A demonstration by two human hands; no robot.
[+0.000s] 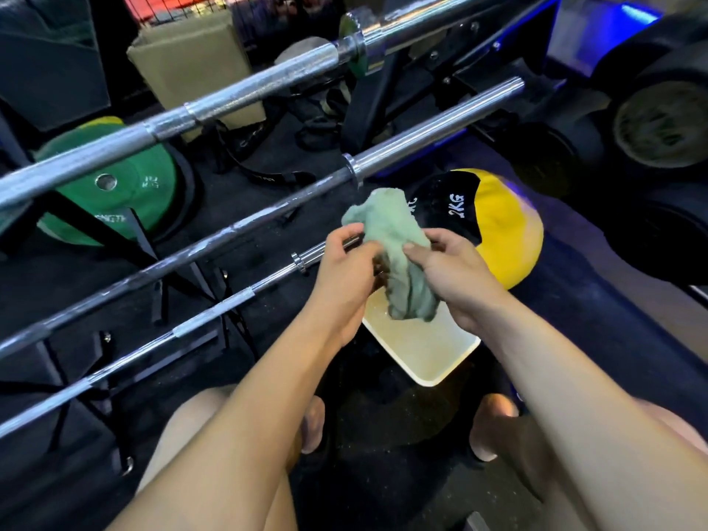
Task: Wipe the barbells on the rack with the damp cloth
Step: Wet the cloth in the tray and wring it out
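Cloth: pale green cloth [398,254], bunched and hanging in folds, held up between both hands above the white tray [421,350]; upper end near the collar of the middle barbell [245,224], contact not clear.
Left hand: left hand [344,270] gripping the left side of the cloth, fingers curled round the fabric, knuckles just in front of the nearest barbell [153,346].
Right hand: right hand [456,277] pinching the right side of the cloth, thumb on top of the fabric, fingers tucked behind.
Barbells: three steel bars running from lower left to upper right across a black rack [145,243]; far barbell [237,93] highest, middle one below it, nearest one lowest, its right end hidden behind the hands and cloth.
Tray: shallow, on the dark floor between the knees and the ball, partly covered by the cloth.
Surroundings: black and yellow ball [502,224] marked 2KG just beyond the tray; green weight plate [115,185] leaning behind the bars at left; cardboard box [191,70] further back; dark plates [659,124] stacked at right.
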